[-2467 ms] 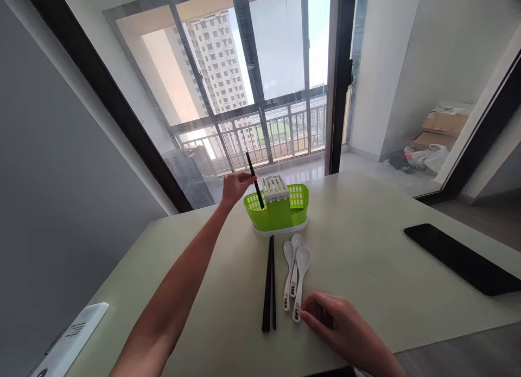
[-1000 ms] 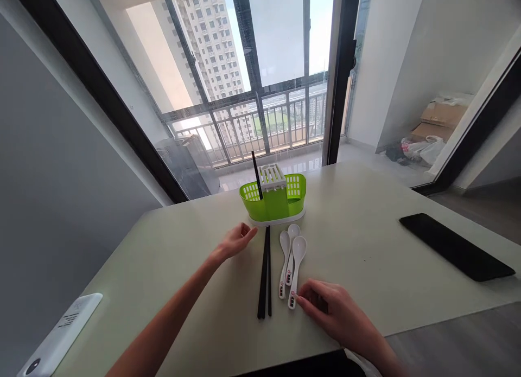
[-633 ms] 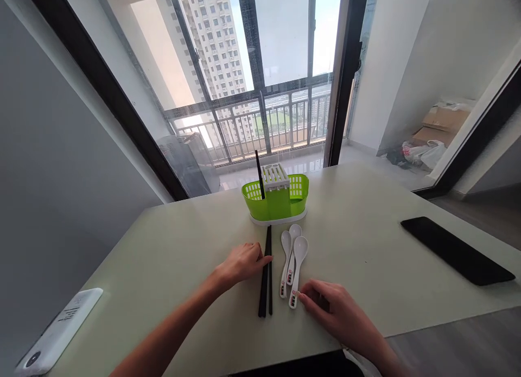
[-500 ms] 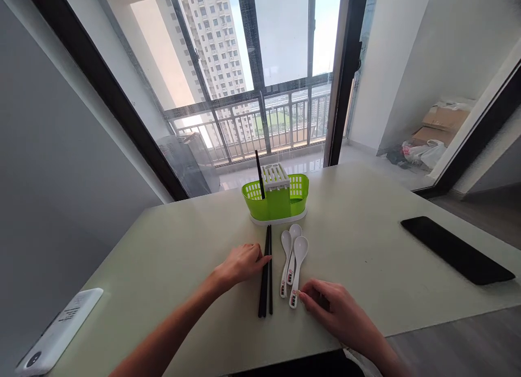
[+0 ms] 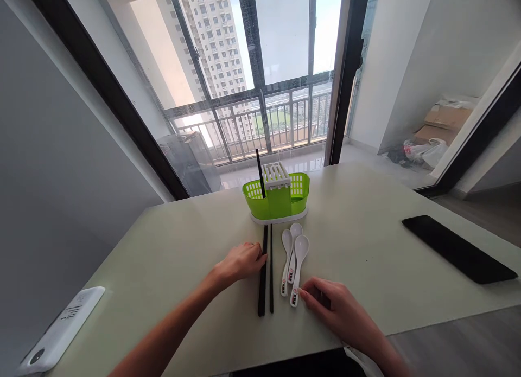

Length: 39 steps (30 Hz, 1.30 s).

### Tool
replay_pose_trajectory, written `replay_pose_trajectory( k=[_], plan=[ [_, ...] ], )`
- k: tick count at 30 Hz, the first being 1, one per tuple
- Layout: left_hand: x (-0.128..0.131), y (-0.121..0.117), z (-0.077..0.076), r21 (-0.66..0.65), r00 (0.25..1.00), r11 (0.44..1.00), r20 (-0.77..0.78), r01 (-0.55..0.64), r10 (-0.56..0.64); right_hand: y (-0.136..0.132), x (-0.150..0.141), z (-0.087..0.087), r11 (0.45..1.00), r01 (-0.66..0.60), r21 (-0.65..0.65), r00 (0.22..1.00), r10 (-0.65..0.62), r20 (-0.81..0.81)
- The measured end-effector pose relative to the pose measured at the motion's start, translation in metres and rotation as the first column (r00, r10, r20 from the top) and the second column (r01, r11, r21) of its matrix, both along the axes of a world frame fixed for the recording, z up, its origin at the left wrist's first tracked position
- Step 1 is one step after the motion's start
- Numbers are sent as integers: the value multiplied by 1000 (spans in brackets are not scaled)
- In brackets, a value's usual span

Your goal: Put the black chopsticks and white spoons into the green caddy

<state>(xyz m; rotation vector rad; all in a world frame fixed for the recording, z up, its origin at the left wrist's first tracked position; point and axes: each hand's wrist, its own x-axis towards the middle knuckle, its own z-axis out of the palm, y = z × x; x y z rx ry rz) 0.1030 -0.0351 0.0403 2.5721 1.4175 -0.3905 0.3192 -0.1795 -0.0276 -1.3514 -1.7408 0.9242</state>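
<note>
Black chopsticks on the table, under and just right of the left hand's narrowed fingers, firmness of grip unclear. White spoons farther right, by the right hand's curled fingertips, hold unclear.

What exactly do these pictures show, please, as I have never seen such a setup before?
There is no machine: one camera worn on a person's head looks forward and down at two bare hands. The left hand has its thumb across a close bundle of slim black chopsticks; how firmly it grips is unclear. The right hand sits beside the handle of one of three glossy white spoons; touching or not, I cannot tell. Behind stands a green, oval, plastic-looking holder with a black chopstick leaning in it. Everything rests on a smooth, pale green table, with a long, flat black object at the right.
</note>
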Motion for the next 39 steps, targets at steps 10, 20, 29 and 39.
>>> replay_pose_trajectory(
  k=[10, 20, 29, 39],
  plan=[
    [0, 2, -7, 29, 1000, 1000, -13, -7, 7, -1, 0, -1, 1000, 7, -15, 1000, -7, -9],
    [0, 2, -5, 27, 1000, 1000, -29, 0, 0, 0, -1, 1, 1000, 7, -16, 1000, -7, -3],
    [-1, 1, -1, 4, 999, 1000, -46, 8, -8, 0, 0, 1, 1000, 4, -24, 1000, -5, -17],
    [-3, 3, -6, 30, 998, 1000, -68, 11, -9, -1, 0, 1, 1000, 6, -27, 1000, -7, -19]
  ],
)
